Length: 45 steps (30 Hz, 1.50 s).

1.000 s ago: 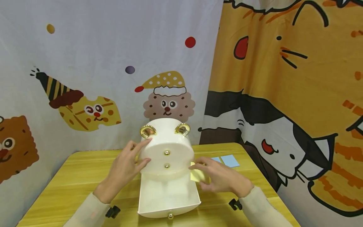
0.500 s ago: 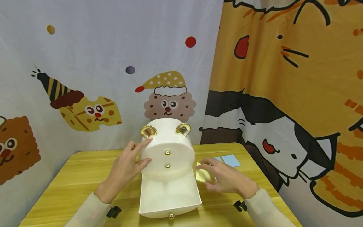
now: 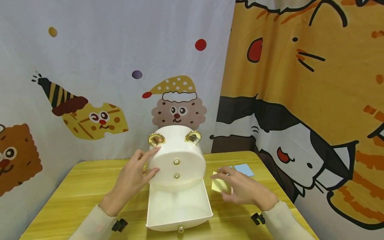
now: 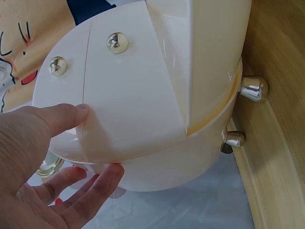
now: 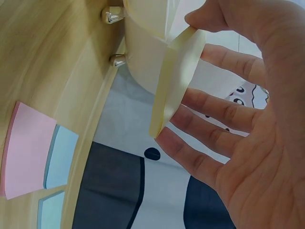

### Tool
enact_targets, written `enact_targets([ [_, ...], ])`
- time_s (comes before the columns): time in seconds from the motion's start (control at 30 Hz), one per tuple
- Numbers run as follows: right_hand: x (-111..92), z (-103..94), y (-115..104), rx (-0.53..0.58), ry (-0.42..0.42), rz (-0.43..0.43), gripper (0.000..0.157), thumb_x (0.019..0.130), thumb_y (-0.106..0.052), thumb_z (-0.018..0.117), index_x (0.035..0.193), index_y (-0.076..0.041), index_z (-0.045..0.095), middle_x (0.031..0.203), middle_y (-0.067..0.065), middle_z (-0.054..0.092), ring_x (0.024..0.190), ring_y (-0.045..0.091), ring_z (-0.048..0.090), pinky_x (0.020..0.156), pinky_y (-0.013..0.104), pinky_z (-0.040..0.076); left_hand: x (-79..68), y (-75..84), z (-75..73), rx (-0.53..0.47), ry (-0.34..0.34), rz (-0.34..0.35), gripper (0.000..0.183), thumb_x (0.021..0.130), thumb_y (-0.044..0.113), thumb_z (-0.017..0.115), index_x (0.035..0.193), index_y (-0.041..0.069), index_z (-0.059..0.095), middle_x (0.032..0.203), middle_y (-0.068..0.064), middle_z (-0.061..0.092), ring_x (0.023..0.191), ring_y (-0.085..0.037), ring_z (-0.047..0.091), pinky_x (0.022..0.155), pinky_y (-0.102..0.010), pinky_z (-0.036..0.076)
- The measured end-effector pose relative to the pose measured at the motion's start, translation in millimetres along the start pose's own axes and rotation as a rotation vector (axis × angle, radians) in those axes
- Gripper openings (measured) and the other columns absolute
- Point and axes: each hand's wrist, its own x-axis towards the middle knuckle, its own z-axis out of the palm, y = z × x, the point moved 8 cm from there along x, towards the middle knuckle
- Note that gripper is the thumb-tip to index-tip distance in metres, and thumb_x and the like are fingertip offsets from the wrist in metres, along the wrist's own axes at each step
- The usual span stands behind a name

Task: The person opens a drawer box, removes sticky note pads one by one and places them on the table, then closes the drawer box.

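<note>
A white rounded drawer box [image 3: 190, 166] with gold ears and knobs stands mid-table, its bottom drawer [image 3: 180, 208] pulled out toward me. My left hand [image 3: 130, 180] rests on the box's left side. In the left wrist view the thumb [image 4: 69, 117] touches the front near a drawer seam, while fairly straight fingertips [image 4: 114, 171] reach the rounded side wall. Right of the box, my right hand [image 3: 244, 188] pinches a yellow sticky note pad [image 3: 219, 185]. The right wrist view shows this pad [image 5: 176, 81] held on edge between thumb and fingertips, above the table.
Two blue sticky note pads [image 3: 244, 169] lie at the table's back right, one partly behind my right hand. A pink pad [image 5: 28, 150] shows beside a blue pad [image 5: 61, 157] in the right wrist view. A cartoon-printed curtain [image 3: 99, 50] hangs behind the wooden table [image 3: 75, 193].
My right hand has moved a little to the right with the yellow sticky note pad, away from the box's side. The left hand, box and drawer look unmoved.
</note>
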Motion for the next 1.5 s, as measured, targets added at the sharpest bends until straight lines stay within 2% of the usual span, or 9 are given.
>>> enact_targets([
  [0.3,-5.3,1.5,10.2,0.031,0.005,0.032,0.064,0.093,-0.020,0.090,0.153,-0.031,0.072,0.147,0.004,0.070,0.109,0.014,0.068,0.087,0.030,0.063,-0.2,0.2,-0.5,0.001,-0.003,0.002,0.088,0.091,0.016,0.104,0.168,0.029,0.064,0.108,-0.011,0.063,0.071,-0.006,0.043,0.054,-0.017,0.042],
  [0.63,-12.7,-1.5,21.6,0.053,0.013,0.059,0.064,0.091,-0.017,0.091,0.152,-0.027,0.073,0.142,0.002,0.070,0.102,0.014,0.067,0.081,0.027,0.060,-1.3,1.1,-0.4,0.003,0.006,0.016,0.088,0.090,0.016,0.104,0.168,0.029,0.064,0.108,-0.011,0.063,0.071,-0.005,0.042,0.053,-0.017,0.042],
  [0.9,-18.6,-3.6,31.4,0.030,0.038,0.081,0.062,0.091,-0.023,0.094,0.150,-0.025,0.075,0.139,0.000,0.070,0.110,0.016,0.069,0.089,0.033,0.064,-1.1,1.7,-0.4,0.006,0.008,0.023,0.088,0.090,0.016,0.104,0.168,0.028,0.064,0.109,-0.011,0.063,0.070,-0.005,0.042,0.054,-0.017,0.042],
  [1.13,-22.5,-5.3,38.2,0.033,0.064,0.096,0.059,0.092,-0.025,0.096,0.148,-0.025,0.076,0.138,0.001,0.070,0.110,0.017,0.070,0.083,0.027,0.062,0.0,2.6,-0.2,0.011,0.009,0.029,0.087,0.091,0.017,0.104,0.168,0.027,0.064,0.108,-0.011,0.062,0.069,-0.005,0.042,0.053,-0.016,0.041],
  [1.3,-25.0,-7.7,42.6,0.000,0.103,0.084,0.056,0.093,-0.026,0.096,0.146,-0.025,0.077,0.136,0.002,0.071,0.109,0.017,0.072,0.085,0.032,0.064,1.1,2.5,0.2,0.011,0.009,0.028,0.087,0.091,0.017,0.104,0.168,0.027,0.064,0.108,-0.011,0.062,0.070,-0.005,0.043,0.054,-0.016,0.041],
  [1.5,-29.3,-4.0,53.4,-0.016,0.070,0.099,0.064,0.088,-0.018,0.093,0.149,-0.025,0.074,0.140,0.005,0.070,0.117,0.022,0.075,0.092,0.042,0.067,0.7,0.9,1.6,0.013,-0.006,0.010,0.087,0.092,0.018,0.103,0.168,0.028,0.063,0.109,-0.011,0.062,0.070,-0.006,0.044,0.055,-0.017,0.043],
])
